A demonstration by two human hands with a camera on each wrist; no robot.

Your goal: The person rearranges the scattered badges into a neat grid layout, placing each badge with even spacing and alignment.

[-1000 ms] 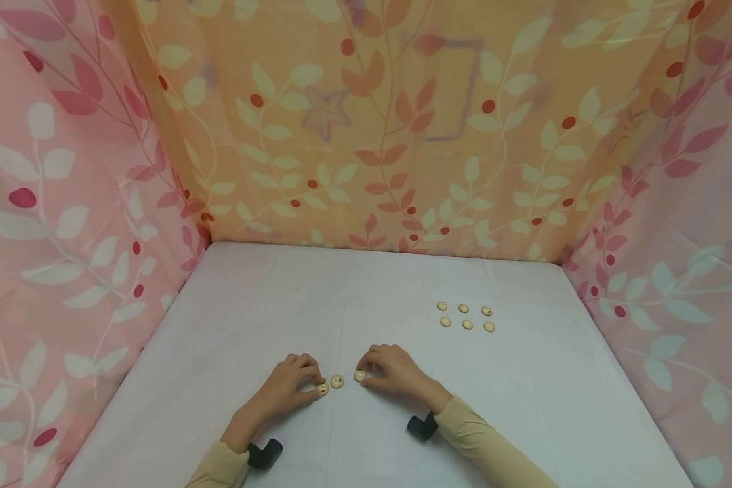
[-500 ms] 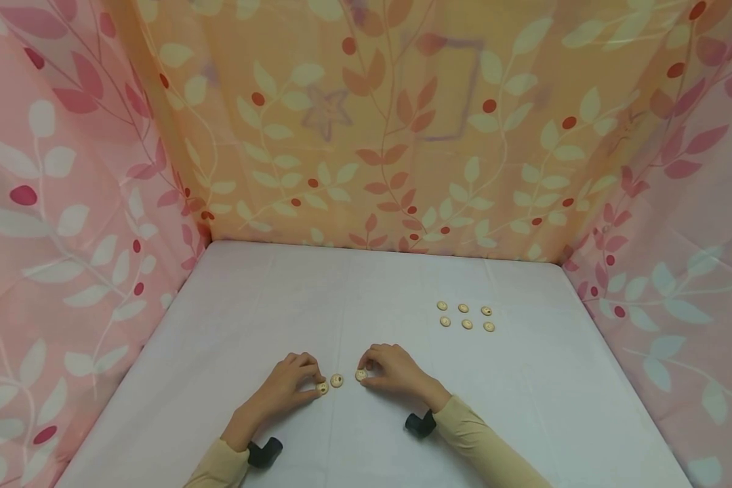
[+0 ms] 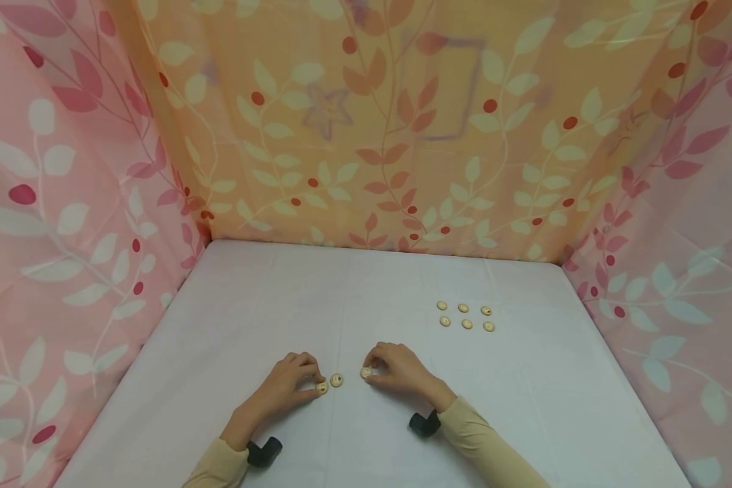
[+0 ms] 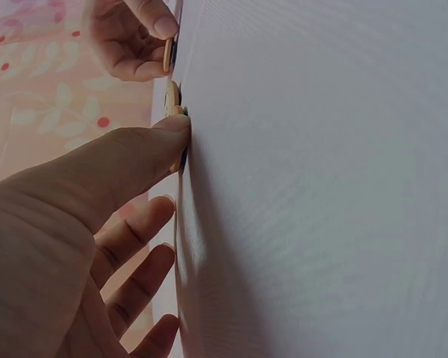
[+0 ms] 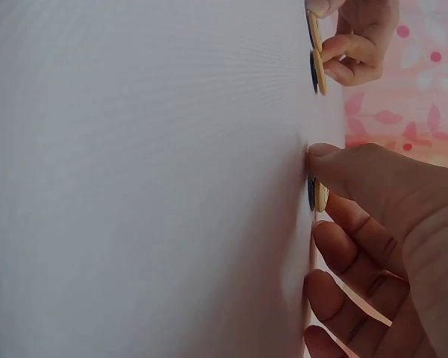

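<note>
Near the front middle of the table, my left hand point(image 3: 287, 385) pinches a small round wooden disc point(image 3: 322, 388) with a face marked on it, between thumb and index finger. Just right of it lies a second disc point(image 3: 337, 380), untouched by my right hand. Further right, the thumb and fingers of my right hand point(image 3: 401, 369) grip a third disc point(image 3: 366, 373). From the right wrist, this disc point(image 5: 322, 197) shows a tan body with a dark underside, on edge-on view close to the cloth. My thumb covers part of the left disc in the left wrist view.
Several similar discs point(image 3: 467, 324) lie in two short rows at the right of the white-covered table point(image 3: 268, 291). Floral curtains point(image 3: 366, 163) enclose the back and both sides. A black wrist camera point(image 3: 425, 424) sticks out below the right sleeve.
My right hand has slid a little to the right and slightly back with its disc, widening the gap to the middle disc. The left hand keeps its place.
</note>
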